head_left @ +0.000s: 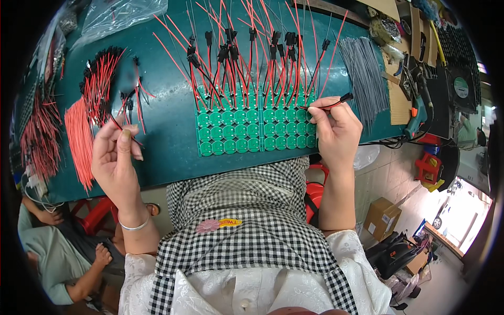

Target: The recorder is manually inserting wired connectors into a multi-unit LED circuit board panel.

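Observation:
Two panels of round green circuit boards [229,132] lie side by side on the table, with red and black wires standing up from their far rows and black plug connectors [231,51] on many of them. My right hand [340,134] pinches a red-and-black connector lead [334,104] at the right edge of the panels; its black plug points up and to the right. Left of the panels, my left hand [116,165] is raised, thumb against fingers, holding another red-and-black connector lead [116,123]. Its far end is partly hidden by the fingers.
Beyond my left hand lie a bundle of red wires [77,144] and a heap of connector leads [102,79]. Grey wires [365,79] are spread at the right of the green table [173,152]. A teal hand tool [418,118] rests farther right. Another person [52,257] sits at lower left.

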Demonstrator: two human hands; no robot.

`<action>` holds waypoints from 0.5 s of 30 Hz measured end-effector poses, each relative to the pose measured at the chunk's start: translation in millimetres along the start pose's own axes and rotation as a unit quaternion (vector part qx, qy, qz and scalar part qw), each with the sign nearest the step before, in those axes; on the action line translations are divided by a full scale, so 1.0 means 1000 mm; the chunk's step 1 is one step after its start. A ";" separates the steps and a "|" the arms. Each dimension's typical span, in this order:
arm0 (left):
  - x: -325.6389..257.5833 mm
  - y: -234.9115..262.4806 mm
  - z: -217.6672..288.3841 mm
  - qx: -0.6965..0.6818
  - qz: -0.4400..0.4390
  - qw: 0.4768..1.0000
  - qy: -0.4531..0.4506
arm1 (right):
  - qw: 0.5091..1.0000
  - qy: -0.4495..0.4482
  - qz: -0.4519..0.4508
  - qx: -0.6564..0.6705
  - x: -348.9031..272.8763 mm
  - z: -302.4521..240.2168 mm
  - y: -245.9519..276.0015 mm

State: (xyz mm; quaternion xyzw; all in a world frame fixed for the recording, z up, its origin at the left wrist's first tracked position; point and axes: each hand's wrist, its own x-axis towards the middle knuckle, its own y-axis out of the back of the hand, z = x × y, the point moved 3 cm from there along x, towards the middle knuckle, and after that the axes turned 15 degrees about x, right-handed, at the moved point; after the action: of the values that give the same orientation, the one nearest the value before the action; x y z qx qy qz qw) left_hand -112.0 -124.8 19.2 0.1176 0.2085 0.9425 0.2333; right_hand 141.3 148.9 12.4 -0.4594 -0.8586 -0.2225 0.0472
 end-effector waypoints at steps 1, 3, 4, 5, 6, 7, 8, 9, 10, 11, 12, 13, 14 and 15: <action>-0.002 -0.001 -0.002 -0.003 -0.004 1.000 -0.001 | 1.000 -0.001 -0.001 -0.002 0.000 0.000 0.000; -0.004 -0.005 -0.004 -0.044 -0.034 0.998 0.002 | 1.000 0.000 -0.002 -0.004 -0.001 -0.001 0.001; -0.006 -0.008 -0.004 -0.048 -0.041 0.998 0.003 | 1.000 0.001 -0.003 -0.005 -0.001 -0.001 0.001; -0.007 -0.011 -0.003 -0.052 -0.049 0.997 0.004 | 1.000 0.004 -0.004 -0.004 -0.001 -0.001 0.000; -0.009 -0.013 -0.002 -0.057 -0.055 0.997 0.006 | 1.000 0.007 -0.005 -0.004 -0.001 -0.002 0.000; -0.009 -0.014 0.000 -0.053 -0.059 0.997 0.007 | 1.000 0.008 -0.005 -0.004 -0.001 -0.002 0.000; -0.010 -0.016 0.000 -0.050 -0.063 0.997 0.009 | 1.000 0.008 -0.010 -0.014 0.000 -0.004 -0.001; -0.010 -0.017 0.001 -0.046 -0.068 0.997 0.010 | 1.000 0.007 -0.014 -0.024 0.002 -0.006 -0.001; -0.011 -0.018 0.002 -0.049 -0.072 0.996 0.008 | 0.999 0.007 -0.019 -0.034 0.003 -0.008 -0.001; -0.012 -0.020 0.002 -0.051 -0.076 0.996 0.007 | 0.999 0.016 -0.030 -0.042 0.005 -0.010 -0.003; -0.013 -0.021 0.003 -0.054 -0.081 0.995 0.006 | 0.998 0.026 -0.041 -0.050 0.008 -0.011 -0.005; -0.014 -0.023 0.004 -0.059 -0.087 0.994 0.006 | 0.996 0.038 -0.052 -0.059 0.011 -0.012 -0.008; -0.015 -0.024 0.006 -0.064 -0.093 0.994 0.006 | 0.994 0.046 -0.057 -0.079 0.013 -0.012 -0.010; -0.017 -0.026 0.008 -0.068 -0.099 0.993 0.006 | 0.992 0.055 -0.063 -0.098 0.014 -0.012 -0.012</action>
State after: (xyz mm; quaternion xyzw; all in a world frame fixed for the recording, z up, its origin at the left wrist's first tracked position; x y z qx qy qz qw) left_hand -84.4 -109.5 12.1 0.0744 0.1556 0.9276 0.3314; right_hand 121.8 148.6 22.5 -0.3940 -0.8558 -0.3332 0.0348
